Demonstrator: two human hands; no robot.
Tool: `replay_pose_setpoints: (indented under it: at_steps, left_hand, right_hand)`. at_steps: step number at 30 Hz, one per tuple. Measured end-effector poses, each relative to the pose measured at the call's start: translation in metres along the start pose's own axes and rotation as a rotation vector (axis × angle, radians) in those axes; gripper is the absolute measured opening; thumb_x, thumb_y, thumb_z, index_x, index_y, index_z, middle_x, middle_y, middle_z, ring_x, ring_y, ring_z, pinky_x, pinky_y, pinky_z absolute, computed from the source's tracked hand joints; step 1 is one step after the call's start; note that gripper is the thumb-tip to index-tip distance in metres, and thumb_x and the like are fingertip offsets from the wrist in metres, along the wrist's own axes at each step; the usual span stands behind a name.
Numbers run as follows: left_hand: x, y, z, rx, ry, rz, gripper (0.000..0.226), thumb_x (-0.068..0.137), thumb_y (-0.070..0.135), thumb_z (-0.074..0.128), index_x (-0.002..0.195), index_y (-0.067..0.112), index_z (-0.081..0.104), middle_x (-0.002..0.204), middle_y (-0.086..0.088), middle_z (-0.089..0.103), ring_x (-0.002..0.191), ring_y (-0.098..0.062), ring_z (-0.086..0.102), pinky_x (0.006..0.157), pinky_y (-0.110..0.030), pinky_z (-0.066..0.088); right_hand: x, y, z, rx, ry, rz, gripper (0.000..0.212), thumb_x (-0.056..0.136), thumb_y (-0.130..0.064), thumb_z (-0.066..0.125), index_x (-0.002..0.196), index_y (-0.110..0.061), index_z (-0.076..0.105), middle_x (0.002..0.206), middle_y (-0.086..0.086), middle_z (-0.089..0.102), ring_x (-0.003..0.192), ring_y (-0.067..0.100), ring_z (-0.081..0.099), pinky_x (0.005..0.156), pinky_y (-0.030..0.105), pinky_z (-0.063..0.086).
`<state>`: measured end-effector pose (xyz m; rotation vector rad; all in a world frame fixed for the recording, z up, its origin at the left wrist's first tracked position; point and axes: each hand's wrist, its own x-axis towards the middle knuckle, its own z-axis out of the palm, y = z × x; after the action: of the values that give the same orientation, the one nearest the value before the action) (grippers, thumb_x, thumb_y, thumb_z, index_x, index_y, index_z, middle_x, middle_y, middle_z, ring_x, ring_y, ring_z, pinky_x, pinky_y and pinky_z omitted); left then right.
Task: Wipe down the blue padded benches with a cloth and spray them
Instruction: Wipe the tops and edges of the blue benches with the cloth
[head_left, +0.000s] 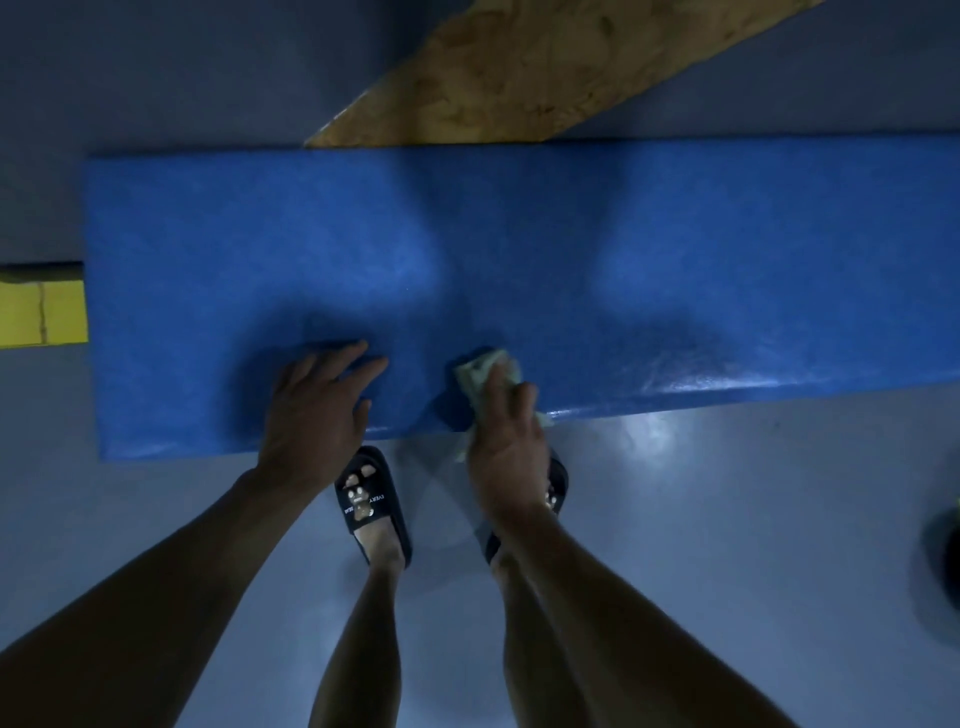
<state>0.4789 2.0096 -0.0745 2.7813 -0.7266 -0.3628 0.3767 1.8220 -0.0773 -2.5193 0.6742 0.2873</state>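
Right hand (506, 436) is pressing the cloth (480, 376) onto the bench (675, 249); left hand (317, 400) is bracing flat, empty. Wet sheen is showing rightward, leftward looking dry.

Single head view, looking steeply down, close over bench (519, 249) near edge

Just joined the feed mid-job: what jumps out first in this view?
The long blue padded bench fills the middle of the frame, with a wet sheen on its near right edge. At its near edge the right hand presses a pale cloth onto the pad, while the left hand rests flat beside it. Behind the bench a wooden board slants across the top.
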Motion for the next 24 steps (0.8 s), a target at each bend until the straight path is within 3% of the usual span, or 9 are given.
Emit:
replay_pose_setpoints:
  at_steps: [4,7,11,13,15,17,20,24]
  left_hand:
    - [0.007,-0.011,0.001,-0.041,0.034,0.051,0.044,0.083,0.008,0.059,0.125,0.021,0.065,0.135,0.001,0.06,0.105,-0.03,0.062,0.093,-0.041,0.043]
    - [0.012,-0.015,0.0,-0.041,0.041,0.064,0.042,0.083,0.006,0.058,0.123,0.018,0.065,0.13,0.0,0.063,0.101,-0.031,0.065,0.092,-0.042,0.045]
    - [0.012,-0.016,-0.001,-0.051,0.08,0.084,0.045,0.081,0.0,0.065,0.123,0.015,0.066,0.128,-0.001,0.065,0.096,-0.031,0.066,0.091,-0.045,0.048]
    - [0.01,-0.017,0.001,-0.053,0.094,0.084,0.048,0.078,-0.001,0.069,0.124,0.015,0.065,0.128,-0.001,0.066,0.095,-0.029,0.065,0.091,-0.044,0.048]
    - [0.009,-0.018,0.002,-0.051,0.099,0.082,0.05,0.078,0.0,0.07,0.125,0.016,0.065,0.128,0.0,0.065,0.093,-0.029,0.063,0.091,-0.042,0.046]
    - [0.008,-0.019,0.003,-0.059,0.098,0.081,0.05,0.078,0.0,0.069,0.126,0.016,0.064,0.129,0.001,0.064,0.092,-0.029,0.063,0.092,-0.043,0.045]
    - [0.01,-0.023,0.004,-0.071,0.097,0.107,0.052,0.077,-0.002,0.068,0.125,0.015,0.064,0.129,0.0,0.064,0.091,-0.028,0.063,0.094,-0.043,0.044]
    - [0.016,-0.025,0.001,-0.093,0.132,0.129,0.051,0.073,-0.006,0.069,0.119,0.014,0.068,0.122,0.0,0.068,0.084,-0.028,0.063,0.086,-0.04,0.045]
  right_hand:
    - [0.01,0.005,-0.002,-0.133,-0.138,-0.354,0.069,0.087,-0.013,0.054,0.152,-0.014,0.03,0.124,0.018,0.047,0.085,0.035,0.06,0.059,0.04,0.056]
    - [0.04,0.057,-0.035,-0.288,-0.082,-0.427,0.063,0.091,-0.017,0.046,0.152,-0.018,0.03,0.112,0.013,0.046,0.076,0.033,0.057,0.054,0.039,0.053]
    - [0.064,0.122,-0.089,-0.215,0.12,0.04,0.06,0.094,-0.015,0.049,0.151,-0.025,0.032,0.118,0.017,0.04,0.079,0.041,0.057,0.064,0.045,0.049]
    - [0.062,0.113,-0.088,-0.134,0.195,0.339,0.06,0.095,-0.017,0.046,0.152,-0.027,0.03,0.125,0.018,0.038,0.086,0.044,0.057,0.073,0.046,0.047]
    - [0.049,0.081,-0.059,-0.059,0.268,0.428,0.061,0.094,-0.02,0.039,0.154,-0.024,0.026,0.13,0.02,0.037,0.091,0.046,0.058,0.078,0.047,0.047]
    - [0.022,0.036,-0.019,0.037,0.262,0.358,0.067,0.09,-0.024,0.034,0.155,-0.026,0.018,0.134,0.018,0.035,0.095,0.045,0.059,0.081,0.047,0.049]
    - [-0.02,-0.025,0.024,0.158,0.09,0.181,0.072,0.093,-0.01,0.042,0.156,-0.025,0.009,0.139,0.013,0.031,0.098,0.038,0.06,0.076,0.046,0.058]
    - [-0.02,-0.016,0.013,0.052,-0.116,-0.112,0.079,0.091,-0.005,0.054,0.155,-0.025,0.013,0.13,0.005,0.033,0.079,0.024,0.062,0.06,0.032,0.059]
